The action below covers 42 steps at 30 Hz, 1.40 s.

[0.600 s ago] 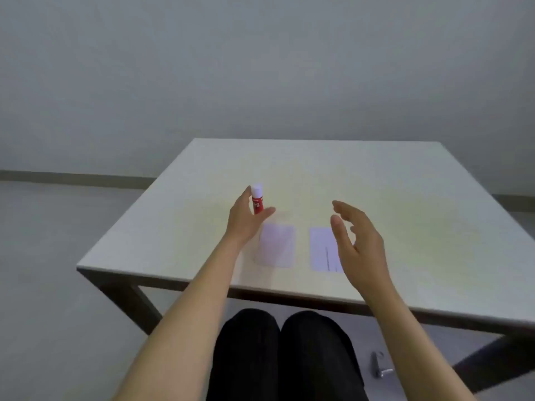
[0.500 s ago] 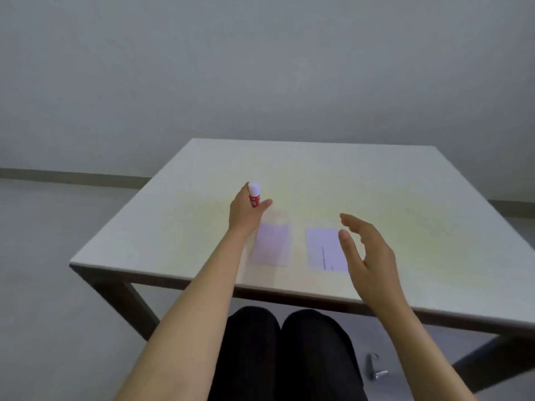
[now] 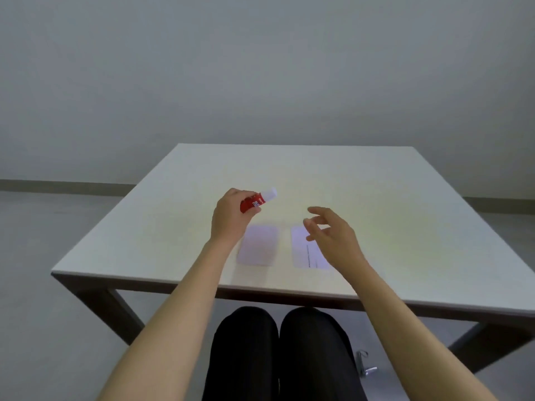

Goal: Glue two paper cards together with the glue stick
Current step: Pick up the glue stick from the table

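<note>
Head view, read from left to right. At the left, my left hand (image 3: 231, 218) is raised over the surface (image 3: 419, 215), its fingers (image 3: 254, 211) closed around the red barrel of the glue stick (image 3: 256, 201). The stick is tilted: its long axis runs from the palm up and to the right, so the white cap (image 3: 269, 194) points toward the far right corner of the surface and stands clear of the grip. The cap appears to be on. Below and just right of this hand, the left card (image 3: 259, 248) lies flat near the front edge of the surface, apart from the stick. Beside it, across a narrow gap, lies the right card (image 3: 304, 250), which carries a thin dark line along its length; my right hand (image 3: 333, 235) covers part of it. That hand hovers above the card with its fingers (image 3: 318, 212) spread and loosely curled, holding nothing.

I judge uncapping to be the step in hand. The relation that governs it: the cap lies up and to the left of my empty right hand, which is the only free hand, and the pull would run along the stick's tilted axis. Neither card bears visible glue, so the gluing itself is not yet begun.
</note>
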Motion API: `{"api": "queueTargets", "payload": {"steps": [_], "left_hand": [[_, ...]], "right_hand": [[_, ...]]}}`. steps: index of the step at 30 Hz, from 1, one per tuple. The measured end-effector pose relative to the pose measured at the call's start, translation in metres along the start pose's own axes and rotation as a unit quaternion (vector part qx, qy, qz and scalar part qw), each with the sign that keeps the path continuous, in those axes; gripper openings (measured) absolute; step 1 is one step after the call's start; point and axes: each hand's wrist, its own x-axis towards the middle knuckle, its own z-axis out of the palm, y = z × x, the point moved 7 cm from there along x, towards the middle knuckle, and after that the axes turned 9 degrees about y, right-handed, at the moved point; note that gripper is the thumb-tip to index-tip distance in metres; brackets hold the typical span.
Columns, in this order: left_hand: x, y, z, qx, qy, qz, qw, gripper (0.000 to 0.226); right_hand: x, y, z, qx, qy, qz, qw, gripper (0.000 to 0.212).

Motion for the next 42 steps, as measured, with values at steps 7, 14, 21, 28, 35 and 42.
{"api": "queueTargets", "payload": {"steps": [7, 14, 21, 28, 35, 42], "left_hand": [[-0.009, 0.045, 0.003, 0.055, -0.018, 0.128, 0.99, 0.029], [-0.007, 0.047, 0.0, 0.067, 0.004, 0.113, 0.991, 0.03], [-0.013, 0.051, 0.008, 0.078, -0.024, 0.142, 0.986, 0.028], [-0.01, 0.044, 0.004, 0.089, -0.027, 0.136, 0.986, 0.028], [-0.01, 0.029, 0.004, 0.099, -0.032, 0.111, 0.988, 0.029], [-0.012, 0.023, 0.01, 0.096, -0.053, 0.106, 0.988, 0.027]], "right_hand": [[0.046, -0.014, 0.028, 0.03, -0.047, 0.132, 0.99, 0.077], [0.054, -0.032, 0.033, 0.056, -0.086, 0.004, 0.995, 0.014], [0.051, -0.024, 0.023, 0.029, -0.016, 0.046, 0.998, 0.032], [0.049, -0.026, 0.032, 0.01, -0.056, 0.058, 0.997, 0.04], [0.052, -0.024, 0.041, 0.04, -0.123, 0.039, 0.991, 0.02], [0.059, -0.015, 0.049, -0.033, -0.1, 0.064, 0.992, 0.031]]}}
